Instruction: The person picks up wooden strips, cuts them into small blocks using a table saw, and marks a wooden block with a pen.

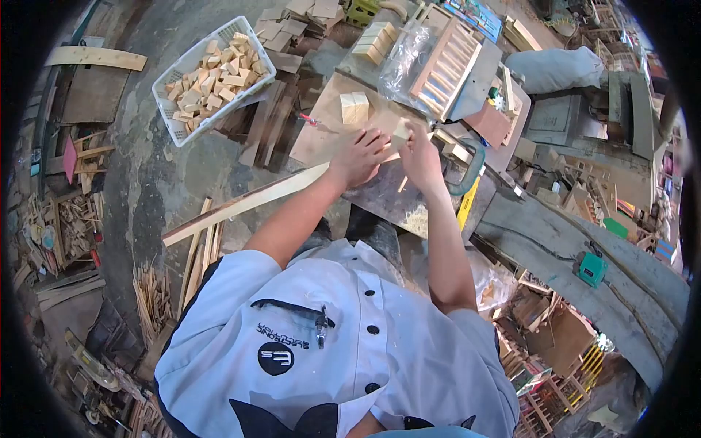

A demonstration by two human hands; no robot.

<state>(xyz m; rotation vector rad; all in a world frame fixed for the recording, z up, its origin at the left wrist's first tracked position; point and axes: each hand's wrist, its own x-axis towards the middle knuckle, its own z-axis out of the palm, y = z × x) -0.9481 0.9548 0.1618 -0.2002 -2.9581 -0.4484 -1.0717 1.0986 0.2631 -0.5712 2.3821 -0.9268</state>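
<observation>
A long wooden strip (248, 203) slants up from the lower left onto the work board (314, 139), its far end under my hands. My left hand (358, 155) is closed over this strip, fingers bent across its top. Close beside it, my right hand (421, 159) pinches a small pale wood block (399, 131) between thumb and fingers; the hand hides part of it. Just beyond my left hand stand cut wood blocks (355, 107) side by side. A red-tipped tool (307, 119), perhaps a pen, lies to their left on the board.
A white plastic crate (177, 131) full of wood blocks stands on the floor at the upper left. Beyond the board are a wooden frame with slats (447, 69) and a plastic bag (409, 62). A green clamp (471, 171) sits right of my right hand.
</observation>
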